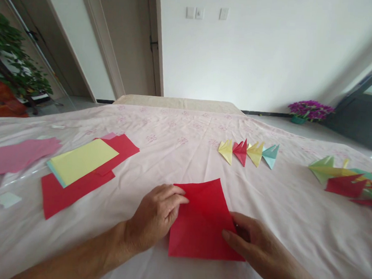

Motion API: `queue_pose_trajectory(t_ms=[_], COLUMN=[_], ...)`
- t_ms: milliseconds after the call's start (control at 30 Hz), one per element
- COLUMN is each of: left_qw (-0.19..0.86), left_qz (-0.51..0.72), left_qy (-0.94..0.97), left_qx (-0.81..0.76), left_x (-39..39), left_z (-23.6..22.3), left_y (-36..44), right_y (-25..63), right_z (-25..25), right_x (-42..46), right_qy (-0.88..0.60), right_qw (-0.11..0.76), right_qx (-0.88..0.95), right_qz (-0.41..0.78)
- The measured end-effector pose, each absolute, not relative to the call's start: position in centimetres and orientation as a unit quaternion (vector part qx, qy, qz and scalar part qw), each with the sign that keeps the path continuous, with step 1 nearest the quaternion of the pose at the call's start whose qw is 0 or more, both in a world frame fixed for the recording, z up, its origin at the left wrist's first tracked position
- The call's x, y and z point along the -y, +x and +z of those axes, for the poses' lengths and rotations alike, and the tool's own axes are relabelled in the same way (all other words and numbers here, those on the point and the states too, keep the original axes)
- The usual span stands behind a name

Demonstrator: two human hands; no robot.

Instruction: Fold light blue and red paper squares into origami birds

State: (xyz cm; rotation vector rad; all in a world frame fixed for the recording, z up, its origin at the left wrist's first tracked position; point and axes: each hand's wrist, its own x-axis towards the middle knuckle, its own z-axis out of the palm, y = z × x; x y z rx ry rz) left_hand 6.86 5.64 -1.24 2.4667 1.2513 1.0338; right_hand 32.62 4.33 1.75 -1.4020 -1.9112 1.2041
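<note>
A red square sheet of paper lies in front of me, its upper right corner slightly raised. My left hand is closed at the sheet's left edge, with fingertips resting on its upper left part. My right hand pinches the right edge, thumb on top and the other fingers partly hidden beneath. Beyond the sheet, to the right, folded paper pieces in yellow, red and light blue stand in a row.
Yellow paper lies over red sheets on the left, beside pink paper. More folded pieces are heaped at the far right. A pale, wrinkled cloth covers the table. Purple flowers stand on the floor beyond.
</note>
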Motion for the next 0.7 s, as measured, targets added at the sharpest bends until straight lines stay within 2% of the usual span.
queue_pose_trajectory(t_ms=[100, 200, 400, 500, 700], left_qw=[0.08, 0.089, 0.116, 0.09, 0.038], left_qz=[0.298, 0.289, 0.289, 0.281, 0.246], left_qy=[0.846, 0.852, 0.869, 0.872, 0.868], left_qx=[-0.434, -0.427, -0.384, -0.39, -0.429], left_x=[-5.5, -5.8, -5.5, -4.9, -4.5], left_z=[-1.9, -2.2, -2.0, -1.9, -1.5], left_y=[7.3, 7.3, 6.8, 6.8, 7.3], right_y=[32.9, 32.4, 30.8, 31.3, 32.4], right_z=[1.9, 1.9, 1.6, 1.2, -0.4], right_x=[-5.5, -7.6, -9.2, -7.5, -5.9], right_qy=[-0.506, -0.499, -0.494, -0.521, -0.582], right_qw=[0.207, 0.235, 0.291, 0.29, 0.268], right_qx=[0.682, 0.666, 0.527, 0.534, 0.632], right_qz=[0.486, 0.503, 0.627, 0.6, 0.437])
